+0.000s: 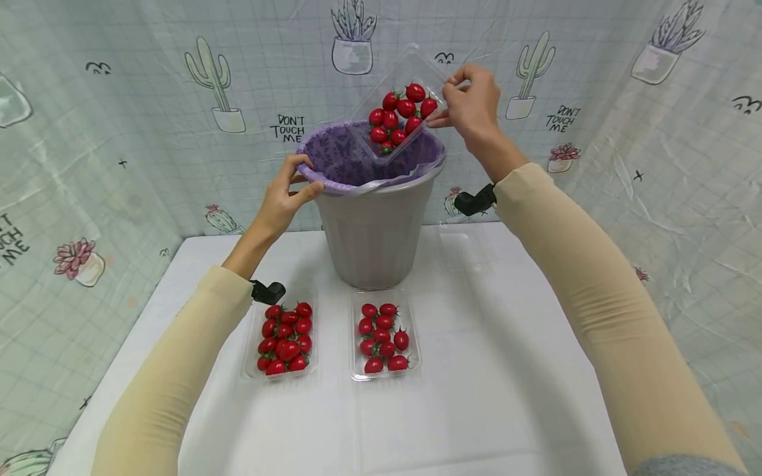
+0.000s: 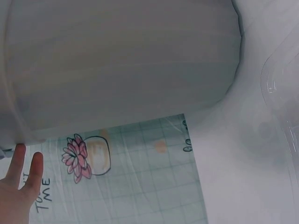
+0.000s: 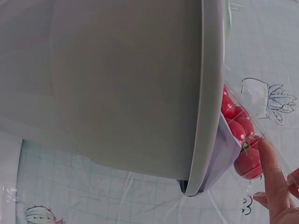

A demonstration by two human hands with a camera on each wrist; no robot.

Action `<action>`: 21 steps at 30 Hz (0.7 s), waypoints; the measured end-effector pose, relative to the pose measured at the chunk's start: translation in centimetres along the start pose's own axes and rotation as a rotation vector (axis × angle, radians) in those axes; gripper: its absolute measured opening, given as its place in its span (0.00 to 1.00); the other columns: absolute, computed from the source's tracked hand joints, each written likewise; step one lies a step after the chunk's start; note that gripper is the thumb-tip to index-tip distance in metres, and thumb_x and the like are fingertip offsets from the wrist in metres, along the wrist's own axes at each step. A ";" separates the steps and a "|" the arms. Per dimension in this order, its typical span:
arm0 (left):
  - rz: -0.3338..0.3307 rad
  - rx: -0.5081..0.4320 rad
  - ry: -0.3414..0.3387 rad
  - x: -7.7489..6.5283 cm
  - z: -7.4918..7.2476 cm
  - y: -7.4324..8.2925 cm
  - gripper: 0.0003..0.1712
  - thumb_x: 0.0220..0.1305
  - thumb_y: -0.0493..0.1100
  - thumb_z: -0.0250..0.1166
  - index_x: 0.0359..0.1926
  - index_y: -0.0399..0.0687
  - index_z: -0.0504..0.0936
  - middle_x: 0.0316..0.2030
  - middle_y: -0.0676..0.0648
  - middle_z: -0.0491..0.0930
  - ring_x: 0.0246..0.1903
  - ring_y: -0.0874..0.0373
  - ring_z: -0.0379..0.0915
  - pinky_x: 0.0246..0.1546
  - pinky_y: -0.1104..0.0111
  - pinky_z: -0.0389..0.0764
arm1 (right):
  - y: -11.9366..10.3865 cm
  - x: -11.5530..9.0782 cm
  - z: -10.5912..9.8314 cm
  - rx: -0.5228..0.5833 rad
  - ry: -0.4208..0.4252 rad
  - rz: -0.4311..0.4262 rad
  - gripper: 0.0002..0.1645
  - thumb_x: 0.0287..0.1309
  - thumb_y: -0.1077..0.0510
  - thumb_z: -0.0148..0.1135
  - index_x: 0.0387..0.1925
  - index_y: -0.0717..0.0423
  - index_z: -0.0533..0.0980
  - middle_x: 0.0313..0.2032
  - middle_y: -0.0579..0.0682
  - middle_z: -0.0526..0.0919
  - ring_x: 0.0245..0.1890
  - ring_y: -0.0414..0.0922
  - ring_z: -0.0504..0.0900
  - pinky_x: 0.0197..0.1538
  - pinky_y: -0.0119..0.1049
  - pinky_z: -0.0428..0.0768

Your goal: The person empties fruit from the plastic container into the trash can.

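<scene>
In the head view my right hand (image 1: 473,99) pinches the edge of a clear plastic tray (image 1: 411,63), tilted over the mouth of a grey bin. Several cherry tomatoes (image 1: 406,108) lie bunched toward its lower end; the right wrist view also shows tomatoes (image 3: 240,123) beside the rim, with fingers of my right hand (image 3: 275,186) along the tray's side. My left hand (image 1: 286,188) grips the left rim of the bin (image 1: 375,231), thumb outside. A purple patterned bag (image 1: 339,152) lines the bin and folds over its rim.
On the white table (image 1: 476,396), a left tray (image 1: 250,363) and a middle tray (image 1: 417,357) hold cherry tomatoes in front of the bin. Another clear tray (image 1: 464,248) stands right of the bin. A cactus-print curtain (image 1: 256,53) hangs behind and at both sides.
</scene>
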State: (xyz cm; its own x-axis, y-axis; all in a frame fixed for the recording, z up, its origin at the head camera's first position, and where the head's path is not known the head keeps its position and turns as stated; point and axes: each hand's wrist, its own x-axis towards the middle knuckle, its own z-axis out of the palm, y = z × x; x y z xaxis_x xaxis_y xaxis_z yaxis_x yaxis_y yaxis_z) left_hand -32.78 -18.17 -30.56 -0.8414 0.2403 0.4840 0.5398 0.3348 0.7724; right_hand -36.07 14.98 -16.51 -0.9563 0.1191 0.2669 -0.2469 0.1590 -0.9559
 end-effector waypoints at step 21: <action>0.009 0.002 0.004 0.0 0.0 -0.1 0.32 0.71 0.60 0.65 0.64 0.51 0.66 0.66 0.44 0.69 0.68 0.44 0.71 0.63 0.43 0.75 | 0.4 0.1 0.4 -0.081 0.015 -0.091 0.07 0.76 0.59 0.52 0.48 0.58 0.73 0.34 0.53 0.77 0.23 0.46 0.89 0.34 0.36 0.88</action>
State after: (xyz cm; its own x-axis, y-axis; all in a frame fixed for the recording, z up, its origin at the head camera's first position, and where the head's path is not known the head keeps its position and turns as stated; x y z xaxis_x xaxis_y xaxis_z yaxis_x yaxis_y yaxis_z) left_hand -32.83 -18.21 -30.68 -0.8364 0.2397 0.4929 0.5478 0.3345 0.7669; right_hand -36.37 14.67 -16.95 -0.9278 0.1153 0.3549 -0.3189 0.2487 -0.9146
